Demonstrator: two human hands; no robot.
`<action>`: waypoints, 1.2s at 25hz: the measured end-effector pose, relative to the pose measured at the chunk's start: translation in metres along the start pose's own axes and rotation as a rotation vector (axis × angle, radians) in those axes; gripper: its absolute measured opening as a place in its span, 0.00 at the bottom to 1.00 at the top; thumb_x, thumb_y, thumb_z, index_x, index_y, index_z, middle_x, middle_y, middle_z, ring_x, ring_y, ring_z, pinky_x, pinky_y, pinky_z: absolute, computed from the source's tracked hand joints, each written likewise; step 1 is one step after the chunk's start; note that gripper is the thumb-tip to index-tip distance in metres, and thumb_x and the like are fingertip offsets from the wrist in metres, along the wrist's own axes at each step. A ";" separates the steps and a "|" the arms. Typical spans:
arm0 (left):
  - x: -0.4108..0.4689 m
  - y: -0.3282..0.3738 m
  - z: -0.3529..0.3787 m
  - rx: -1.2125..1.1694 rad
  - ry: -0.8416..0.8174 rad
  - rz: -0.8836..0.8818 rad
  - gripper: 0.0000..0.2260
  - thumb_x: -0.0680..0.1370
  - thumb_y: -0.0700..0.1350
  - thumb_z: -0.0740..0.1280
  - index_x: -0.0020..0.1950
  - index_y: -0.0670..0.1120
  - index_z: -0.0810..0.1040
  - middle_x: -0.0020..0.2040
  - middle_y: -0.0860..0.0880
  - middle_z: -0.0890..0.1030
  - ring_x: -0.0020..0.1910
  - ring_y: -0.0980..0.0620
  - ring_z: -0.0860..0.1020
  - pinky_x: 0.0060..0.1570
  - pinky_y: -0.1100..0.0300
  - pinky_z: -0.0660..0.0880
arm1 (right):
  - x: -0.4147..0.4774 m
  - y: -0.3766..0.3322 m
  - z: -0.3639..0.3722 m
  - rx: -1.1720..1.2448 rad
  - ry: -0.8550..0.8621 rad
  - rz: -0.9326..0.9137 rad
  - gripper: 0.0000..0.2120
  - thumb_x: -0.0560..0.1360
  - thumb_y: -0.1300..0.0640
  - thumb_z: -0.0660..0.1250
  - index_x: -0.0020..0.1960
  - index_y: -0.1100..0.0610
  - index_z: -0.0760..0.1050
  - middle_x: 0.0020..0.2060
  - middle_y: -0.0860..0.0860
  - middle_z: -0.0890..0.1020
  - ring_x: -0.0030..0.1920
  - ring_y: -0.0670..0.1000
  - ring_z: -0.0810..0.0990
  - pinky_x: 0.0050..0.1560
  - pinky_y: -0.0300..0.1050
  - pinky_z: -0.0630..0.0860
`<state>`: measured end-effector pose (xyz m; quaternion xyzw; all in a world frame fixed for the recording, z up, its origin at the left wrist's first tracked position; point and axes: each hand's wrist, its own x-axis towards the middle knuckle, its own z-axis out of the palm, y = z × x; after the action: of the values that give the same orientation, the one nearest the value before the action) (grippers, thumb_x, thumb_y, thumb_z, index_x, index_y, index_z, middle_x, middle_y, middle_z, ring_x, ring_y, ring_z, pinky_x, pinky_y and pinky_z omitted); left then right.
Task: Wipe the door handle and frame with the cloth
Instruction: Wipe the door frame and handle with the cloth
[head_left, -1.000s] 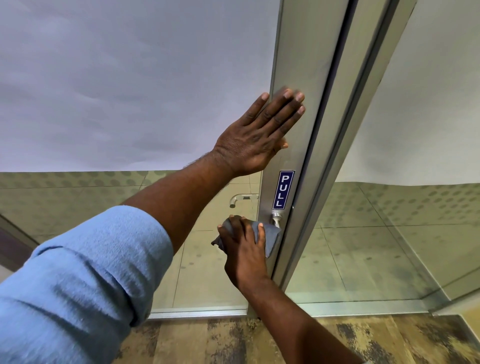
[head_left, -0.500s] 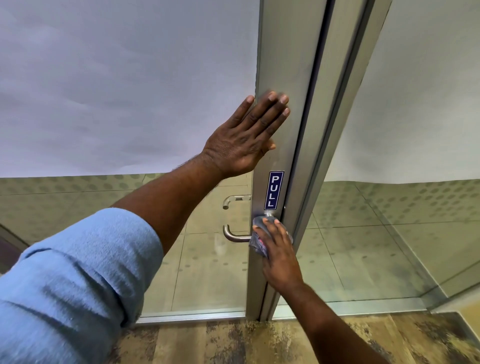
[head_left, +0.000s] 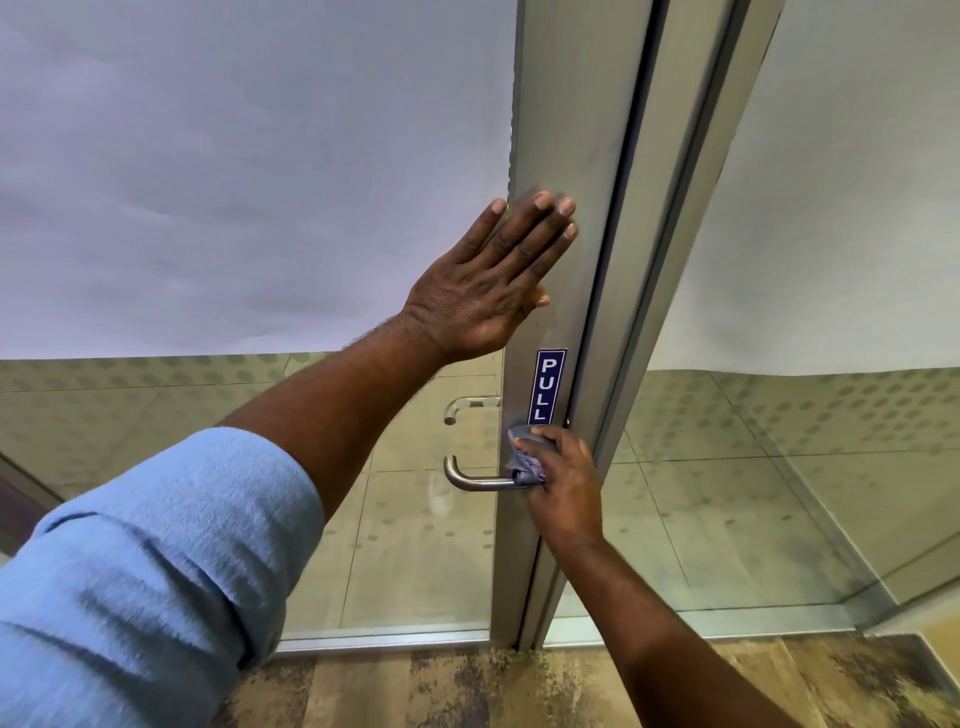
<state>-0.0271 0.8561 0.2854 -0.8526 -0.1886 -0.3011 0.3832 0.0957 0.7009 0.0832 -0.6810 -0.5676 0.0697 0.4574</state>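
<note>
Head view: the left hand (head_left: 488, 291) lies flat, fingers spread apart and holding nothing, against the metal door frame (head_left: 576, 130) above the blue PULL label (head_left: 548, 385). This placement probably braces the glass door (head_left: 249, 182) so that it does not swing while pressure is applied lower down. The right hand (head_left: 563, 488) has its grip closed around the cloth (head_left: 524, 457), a bunched grey-blue rag, and presses it against the frame at the root of the door handle (head_left: 470, 480), just below the label. The cloth touches both the frame and the inner end of the handle; the rest of the handle, including its curved free end, is uncovered. Bunching the cloth likely gives a firm pad for working around the handle mount. Count: one cloth, one label, two hands, and two lever handles, the second handle (head_left: 467, 405) being seen through the glass on the far side of the door. A second metal upright (head_left: 727, 156) stands immediately right of the frame, with a dark seam between them. Judged from the cloth position, the handle shaft and the upper frame remain to be wiped.
</note>
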 end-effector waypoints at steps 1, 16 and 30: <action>0.000 0.000 0.000 -0.003 0.000 0.000 0.28 0.88 0.55 0.47 0.85 0.42 0.53 0.84 0.40 0.57 0.83 0.41 0.54 0.82 0.47 0.40 | 0.010 -0.004 -0.004 -0.072 -0.009 -0.098 0.25 0.67 0.65 0.77 0.61 0.50 0.83 0.60 0.49 0.76 0.64 0.53 0.74 0.61 0.56 0.80; -0.003 0.003 -0.017 -0.062 -0.006 0.001 0.29 0.88 0.55 0.50 0.85 0.42 0.53 0.85 0.42 0.55 0.85 0.45 0.48 0.83 0.45 0.48 | 0.078 -0.076 -0.074 0.847 0.469 0.282 0.11 0.67 0.63 0.75 0.48 0.52 0.82 0.43 0.48 0.87 0.44 0.45 0.85 0.43 0.37 0.79; -0.031 0.080 -0.099 -1.503 -0.273 -0.867 0.12 0.80 0.52 0.73 0.45 0.44 0.83 0.36 0.55 0.82 0.34 0.59 0.78 0.35 0.61 0.74 | 0.027 -0.120 -0.131 1.045 0.366 0.332 0.15 0.68 0.62 0.71 0.55 0.59 0.82 0.46 0.54 0.87 0.45 0.53 0.86 0.43 0.44 0.80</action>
<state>-0.0427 0.7267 0.2737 -0.7613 -0.2918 -0.3601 -0.4535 0.1003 0.6440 0.2541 -0.4455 -0.2552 0.2928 0.8066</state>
